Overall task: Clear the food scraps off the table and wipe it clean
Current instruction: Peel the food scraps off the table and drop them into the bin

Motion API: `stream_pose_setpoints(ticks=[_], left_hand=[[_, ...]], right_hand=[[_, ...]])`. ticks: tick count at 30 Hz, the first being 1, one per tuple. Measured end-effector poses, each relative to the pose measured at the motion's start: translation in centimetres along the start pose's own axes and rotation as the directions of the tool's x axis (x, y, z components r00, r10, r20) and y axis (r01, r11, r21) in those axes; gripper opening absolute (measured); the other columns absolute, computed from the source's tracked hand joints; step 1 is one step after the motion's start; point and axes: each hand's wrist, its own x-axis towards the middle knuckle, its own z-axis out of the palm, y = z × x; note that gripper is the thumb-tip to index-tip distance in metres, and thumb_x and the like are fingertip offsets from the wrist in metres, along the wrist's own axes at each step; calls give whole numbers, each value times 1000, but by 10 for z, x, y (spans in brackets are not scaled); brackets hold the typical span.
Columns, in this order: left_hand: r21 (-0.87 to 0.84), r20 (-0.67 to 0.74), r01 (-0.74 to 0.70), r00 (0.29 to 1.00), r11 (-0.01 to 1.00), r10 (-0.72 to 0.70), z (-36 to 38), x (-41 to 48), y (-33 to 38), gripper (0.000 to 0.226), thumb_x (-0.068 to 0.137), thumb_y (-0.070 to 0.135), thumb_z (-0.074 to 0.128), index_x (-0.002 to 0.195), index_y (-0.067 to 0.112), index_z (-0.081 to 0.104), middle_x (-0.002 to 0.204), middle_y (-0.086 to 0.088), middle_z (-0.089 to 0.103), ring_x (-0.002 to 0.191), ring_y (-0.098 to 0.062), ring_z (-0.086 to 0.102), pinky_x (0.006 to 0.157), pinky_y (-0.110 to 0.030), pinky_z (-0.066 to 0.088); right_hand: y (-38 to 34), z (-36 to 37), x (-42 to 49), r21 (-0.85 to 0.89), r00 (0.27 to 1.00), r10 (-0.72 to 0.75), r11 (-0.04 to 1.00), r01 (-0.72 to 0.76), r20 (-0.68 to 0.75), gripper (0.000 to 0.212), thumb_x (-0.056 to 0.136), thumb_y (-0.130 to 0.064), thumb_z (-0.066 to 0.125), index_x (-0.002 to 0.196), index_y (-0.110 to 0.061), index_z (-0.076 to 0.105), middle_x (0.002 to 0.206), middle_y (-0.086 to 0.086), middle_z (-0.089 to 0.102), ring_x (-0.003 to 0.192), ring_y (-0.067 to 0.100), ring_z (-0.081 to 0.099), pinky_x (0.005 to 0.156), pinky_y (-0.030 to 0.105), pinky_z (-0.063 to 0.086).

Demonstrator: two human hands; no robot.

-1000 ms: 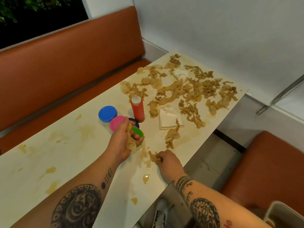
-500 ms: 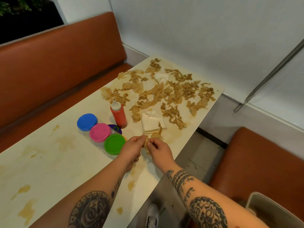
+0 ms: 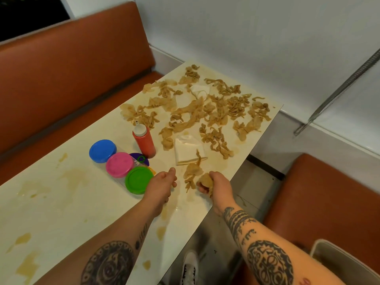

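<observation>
Your hands have parted since half a second ago, when their fingertips met above the near edge of the table (image 3: 61, 202). The wad of scraps (image 3: 205, 180) that your left hand (image 3: 162, 185) held a second ago now sits in your right hand (image 3: 219, 185), whose fingers curl round it just above the table edge. Your left hand hovers beside the green lid (image 3: 137, 180), fingers loosely curled, with nothing visible in them.

Between your hands a limp, tan clump (image 3: 190, 175) lies on the glossy cream tabletop. One strand of it trails onto the corner of a folded white napkin (image 3: 188, 150). Most of the food scraps (image 3: 205, 114) cover the far end of the table: thin, crinkled, ribbon-like strips in tangled heaps, half burying a second white napkin (image 3: 200, 91). Brownish sauce stains (image 3: 25, 240) blot the near end.

An orange squeeze bottle (image 3: 145, 141) with a white cap stands upright beside the scraps. Round plastic tubs cluster next to it, topped by a blue lid (image 3: 102, 150), a pink lid (image 3: 119, 164), a part-hidden purple lid (image 3: 141, 156) and the green one. Padded orange benches (image 3: 72, 58) flank the table. A pale bin (image 3: 339, 262) shows at lower right and a white shoe (image 3: 189, 268) below the table edge.
</observation>
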Motion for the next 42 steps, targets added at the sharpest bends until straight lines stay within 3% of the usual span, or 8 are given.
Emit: stream_pose_setpoints(ticks=[3,9,14,18,28,32,38,42], left_hand=[[41,-8,-15,1000,999,15,8,9,-4,34,101,46,54,96,15,66,86,-1,65,61,-17,45,52,-27,36],[277,-47,-87,993,957,104,31,34,-3,27,95,38,61,119,26,67,118,-1,68,105,-24,62,92,-36,52],[424,-29,-87,994,901,110,49,51,2,42,90,44,67,128,26,64,119,-2,69,97,-22,66,79,-31,53],[484,-39,-103,990,869,139,54,56,2,14,92,40,63,99,29,68,100,1,71,86,-17,65,70,-29,49],[103,-125,-201,969,974,213,24,27,6,24,97,21,56,74,12,57,73,-6,58,73,-19,49,66,-37,38],[76,-150,-173,972,982,183,16,24,6,37,94,37,64,80,3,60,74,-13,63,67,-18,52,63,-36,41],[8,-101,-97,990,995,97,19,13,3,30,88,27,71,70,11,53,65,-7,61,64,-16,60,60,-31,39],[-13,-90,-93,992,996,91,19,10,4,15,81,22,67,77,13,56,72,-7,73,66,-23,59,57,-36,42]], right_hand=[[-9,-6,4,141,999,49,989,-48,0,16,101,-19,59,99,-3,58,85,15,70,75,28,70,55,30,53],[-18,-18,19,-42,999,7,999,-9,-41,17,99,-15,61,113,-14,52,77,7,60,52,14,56,41,25,39],[-17,-19,36,-334,995,-101,938,88,-19,20,94,-39,69,95,-19,68,84,1,67,63,14,58,53,28,46],[-16,-14,54,-440,989,-147,889,129,-6,21,91,-44,71,88,-23,69,92,-3,72,80,20,65,71,33,53],[-10,20,81,-566,996,-92,822,70,-11,36,83,-52,74,102,-22,67,96,-3,69,86,19,65,70,28,48],[-12,30,79,-602,992,-125,790,114,23,25,92,-40,69,77,-25,57,76,-5,61,76,18,58,64,28,40],[-23,19,54,-433,991,-114,892,132,68,35,101,-42,55,77,-18,46,73,1,52,67,18,50,62,33,39],[-41,5,34,-275,986,-164,948,162,17,26,103,-33,54,86,-13,55,79,6,67,67,14,62,56,23,44]])
